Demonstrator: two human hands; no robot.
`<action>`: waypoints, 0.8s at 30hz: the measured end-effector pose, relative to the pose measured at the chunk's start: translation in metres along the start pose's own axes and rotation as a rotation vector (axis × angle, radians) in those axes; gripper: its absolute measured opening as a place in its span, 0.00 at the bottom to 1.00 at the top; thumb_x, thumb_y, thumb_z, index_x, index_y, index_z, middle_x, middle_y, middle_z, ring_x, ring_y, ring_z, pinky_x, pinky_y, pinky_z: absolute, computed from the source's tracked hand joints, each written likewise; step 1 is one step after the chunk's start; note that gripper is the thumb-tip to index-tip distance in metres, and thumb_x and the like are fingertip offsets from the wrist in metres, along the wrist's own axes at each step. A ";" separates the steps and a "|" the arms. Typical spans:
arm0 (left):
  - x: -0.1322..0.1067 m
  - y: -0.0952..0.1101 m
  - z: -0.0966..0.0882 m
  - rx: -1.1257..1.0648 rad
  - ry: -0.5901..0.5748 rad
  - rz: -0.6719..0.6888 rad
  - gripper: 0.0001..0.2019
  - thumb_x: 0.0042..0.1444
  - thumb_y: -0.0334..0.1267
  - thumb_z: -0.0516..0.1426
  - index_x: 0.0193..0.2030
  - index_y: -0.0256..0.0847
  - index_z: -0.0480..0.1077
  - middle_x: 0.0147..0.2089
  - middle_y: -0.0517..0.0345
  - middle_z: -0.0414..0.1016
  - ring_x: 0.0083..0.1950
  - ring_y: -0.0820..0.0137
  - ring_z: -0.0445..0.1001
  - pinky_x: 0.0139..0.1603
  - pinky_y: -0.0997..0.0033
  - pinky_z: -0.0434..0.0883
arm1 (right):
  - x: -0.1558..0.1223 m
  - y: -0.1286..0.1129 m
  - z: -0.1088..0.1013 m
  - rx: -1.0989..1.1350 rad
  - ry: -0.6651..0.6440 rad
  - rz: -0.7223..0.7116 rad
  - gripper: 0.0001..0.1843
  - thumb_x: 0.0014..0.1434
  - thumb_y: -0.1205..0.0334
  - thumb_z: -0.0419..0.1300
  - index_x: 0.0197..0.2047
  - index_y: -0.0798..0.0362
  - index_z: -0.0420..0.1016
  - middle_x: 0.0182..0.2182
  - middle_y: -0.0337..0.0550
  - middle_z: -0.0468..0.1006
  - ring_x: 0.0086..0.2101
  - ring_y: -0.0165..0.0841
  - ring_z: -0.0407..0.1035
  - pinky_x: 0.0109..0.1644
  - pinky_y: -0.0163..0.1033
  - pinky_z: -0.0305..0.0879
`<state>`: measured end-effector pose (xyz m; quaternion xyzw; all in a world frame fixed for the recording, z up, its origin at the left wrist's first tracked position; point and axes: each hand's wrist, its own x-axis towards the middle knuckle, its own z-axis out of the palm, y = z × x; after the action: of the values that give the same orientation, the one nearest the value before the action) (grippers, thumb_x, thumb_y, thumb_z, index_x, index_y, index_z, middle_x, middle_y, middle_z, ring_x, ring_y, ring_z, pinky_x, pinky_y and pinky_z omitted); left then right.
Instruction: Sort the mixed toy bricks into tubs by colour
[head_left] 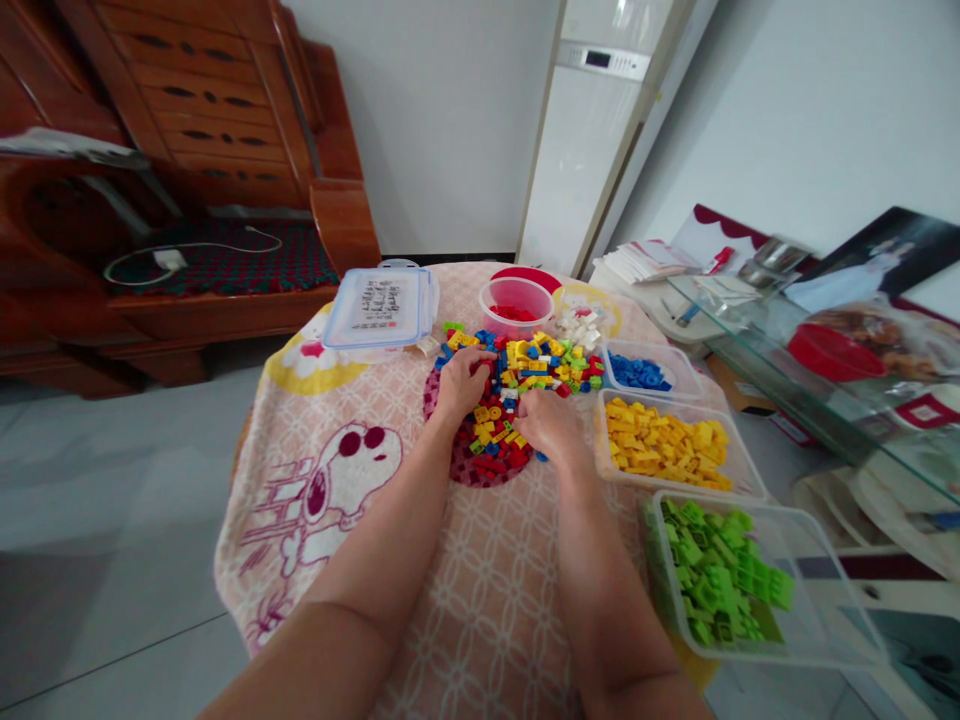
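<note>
A mixed pile of toy building bricks [536, 362] in red, yellow, blue, green and white lies in the middle of the cloth-covered table. My left hand [463, 382] reaches into the left side of the pile, its fingers bent inward around something I cannot make out. Lower and to the right, my right hand [551, 425] is closed at the pile's near edge. Its fingertips are partly hidden, so what they hold does not show. Between the hands lie loose yellow and red bricks [491, 425].
On the right stand clear boxes of blue bricks [637, 372], yellow bricks [667, 445] and green bricks [724, 575]. A round tub [517, 292] behind the pile holds red bricks, beside white bricks [581, 325]. A lidded plastic box [381, 308] lies back left. A glass shelf [825, 380] borders the right.
</note>
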<state>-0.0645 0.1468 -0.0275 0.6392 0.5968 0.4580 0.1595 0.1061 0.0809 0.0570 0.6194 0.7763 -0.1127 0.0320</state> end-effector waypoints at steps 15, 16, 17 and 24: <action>0.000 0.000 0.001 -0.005 0.008 0.011 0.17 0.59 0.31 0.55 0.47 0.46 0.82 0.56 0.55 0.83 0.64 0.61 0.76 0.73 0.53 0.67 | -0.002 -0.002 -0.002 -0.007 0.025 -0.014 0.13 0.67 0.63 0.58 0.49 0.55 0.83 0.46 0.56 0.85 0.50 0.42 0.79 0.50 0.38 0.69; 0.000 0.000 0.000 -0.007 0.010 0.011 0.17 0.59 0.31 0.55 0.47 0.46 0.82 0.56 0.56 0.83 0.64 0.61 0.76 0.73 0.53 0.67 | -0.003 0.000 -0.003 0.000 0.035 -0.015 0.14 0.67 0.62 0.58 0.49 0.55 0.83 0.46 0.56 0.85 0.50 0.41 0.79 0.50 0.38 0.69; 0.000 0.000 0.000 -0.008 0.011 0.011 0.17 0.59 0.31 0.55 0.47 0.46 0.82 0.56 0.56 0.83 0.63 0.61 0.77 0.73 0.54 0.68 | -0.004 0.002 -0.004 0.006 0.044 -0.014 0.14 0.67 0.61 0.59 0.48 0.56 0.84 0.46 0.56 0.85 0.49 0.41 0.79 0.50 0.38 0.68; -0.001 0.003 0.000 -0.003 -0.003 -0.009 0.16 0.59 0.30 0.55 0.48 0.44 0.82 0.57 0.54 0.82 0.63 0.61 0.77 0.71 0.57 0.69 | -0.007 0.022 -0.018 0.046 0.103 0.062 0.12 0.66 0.60 0.60 0.40 0.53 0.85 0.42 0.51 0.86 0.46 0.38 0.79 0.45 0.35 0.65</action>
<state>-0.0628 0.1455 -0.0256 0.6369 0.5988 0.4573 0.1631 0.1308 0.0823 0.0728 0.6486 0.7547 -0.0975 -0.0191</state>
